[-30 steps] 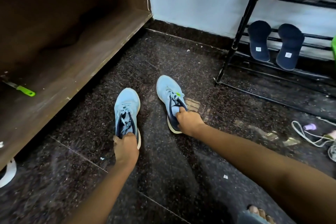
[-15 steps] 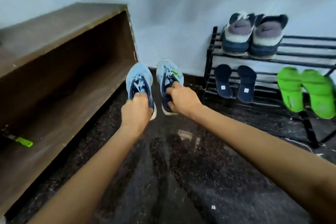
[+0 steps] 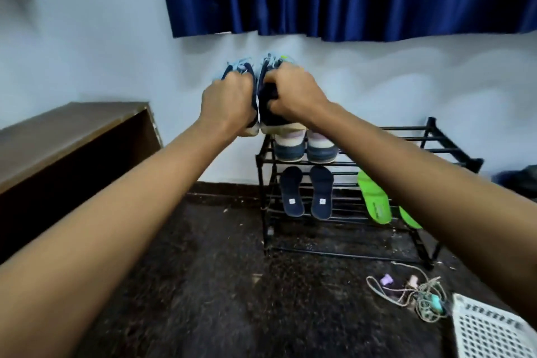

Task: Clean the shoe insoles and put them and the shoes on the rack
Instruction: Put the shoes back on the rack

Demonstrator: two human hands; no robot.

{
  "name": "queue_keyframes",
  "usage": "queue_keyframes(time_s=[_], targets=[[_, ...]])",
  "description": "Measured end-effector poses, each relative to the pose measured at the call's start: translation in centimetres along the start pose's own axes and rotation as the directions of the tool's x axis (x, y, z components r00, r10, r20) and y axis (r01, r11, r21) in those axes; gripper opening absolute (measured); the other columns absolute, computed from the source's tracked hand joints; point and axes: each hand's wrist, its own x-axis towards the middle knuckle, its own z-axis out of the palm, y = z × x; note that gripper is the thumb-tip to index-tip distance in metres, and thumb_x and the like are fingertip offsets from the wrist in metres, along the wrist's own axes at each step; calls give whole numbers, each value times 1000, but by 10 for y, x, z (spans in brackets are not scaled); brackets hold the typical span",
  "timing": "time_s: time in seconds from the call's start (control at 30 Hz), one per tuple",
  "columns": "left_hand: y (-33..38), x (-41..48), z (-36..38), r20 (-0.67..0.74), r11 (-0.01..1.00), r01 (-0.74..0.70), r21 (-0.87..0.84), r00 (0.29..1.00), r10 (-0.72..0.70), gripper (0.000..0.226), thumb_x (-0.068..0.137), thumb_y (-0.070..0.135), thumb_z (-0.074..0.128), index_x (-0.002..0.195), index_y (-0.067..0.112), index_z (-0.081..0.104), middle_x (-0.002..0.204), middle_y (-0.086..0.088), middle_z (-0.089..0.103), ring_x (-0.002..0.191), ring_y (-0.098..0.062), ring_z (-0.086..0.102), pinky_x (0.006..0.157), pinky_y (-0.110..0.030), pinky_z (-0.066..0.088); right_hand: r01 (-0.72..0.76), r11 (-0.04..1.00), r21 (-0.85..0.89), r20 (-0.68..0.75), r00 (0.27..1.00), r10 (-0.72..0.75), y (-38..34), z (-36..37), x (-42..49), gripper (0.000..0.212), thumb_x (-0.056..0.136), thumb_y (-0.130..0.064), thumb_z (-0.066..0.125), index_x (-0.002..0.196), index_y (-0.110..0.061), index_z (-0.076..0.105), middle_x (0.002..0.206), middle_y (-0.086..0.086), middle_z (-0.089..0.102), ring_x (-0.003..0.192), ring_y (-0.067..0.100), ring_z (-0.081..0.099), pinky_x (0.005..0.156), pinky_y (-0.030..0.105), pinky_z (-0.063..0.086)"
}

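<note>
Whereas half a second ago the pair hung low near the floor, I have now raised it before the wall, just above the rack's [image 3: 406,128] left end. My left hand [image 3: 229,104] grips the left shoe [image 3: 236,68], my right hand [image 3: 293,93] the right shoe [image 3: 273,119], fingers curled into the navy collars. Pale blue uppers, cream soles underneath, heels toward me, side by side.

The left hand [image 3: 229,104] and right hand [image 3: 293,93] grip the blue shoes [image 3: 271,119] side by side above the rack [image 3: 432,128]. Navy insoles [image 3: 292,192] and green insoles [image 3: 373,197] lie on it.
</note>
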Motion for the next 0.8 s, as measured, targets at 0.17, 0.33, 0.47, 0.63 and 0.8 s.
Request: queue_keyframes(time_s=[0.17,0.33,0.47,0.63,0.8], targets=[[69,43,-13,-11,996,-71,-55,997,71,30,85,18,63,113,8,55,114,-15,59,100,-39,60,66,-36,38,-46,993,-107,-44,998,41,61,-56,0,30,77,-12,59,106,-14,67,109,13,62,102,30,55,74,28,39],[140,65,3,-34,980,-162,-119,987,159,38,88,20,62,123,8,51,123,-14,56,109,-37,58,76,-39,43,-116,980,-160,-29,993,112,129,-82,-21,27,80,-10,60,106,-12,66,112,15,57,103,30,52,69,25,31],[196,72,31,-13,969,-184,-162,983,184,40,88,20,65,124,10,52,127,-10,55,112,-34,58,83,-39,47,-200,963,-180,22,978,207,182,-82,-39,27,76,-8,63,102,-13,67,106,15,62,96,33,56,67,27,33],[251,72,81,38,953,-223,-204,971,236,40,87,23,64,124,11,54,126,-11,57,111,-34,60,84,-40,48,-308,933,-185,55,945,323,246,-59,-67,35,74,-6,66,109,-10,66,109,20,59,99,35,56,75,30,41],[287,72,122,82,944,-205,-259,969,233,38,88,21,65,122,9,55,124,-13,58,111,-35,61,82,-39,49,-369,909,-195,71,919,388,291,-29,-91,37,75,-6,66,112,-7,65,114,22,54,103,37,54,79,31,43]])
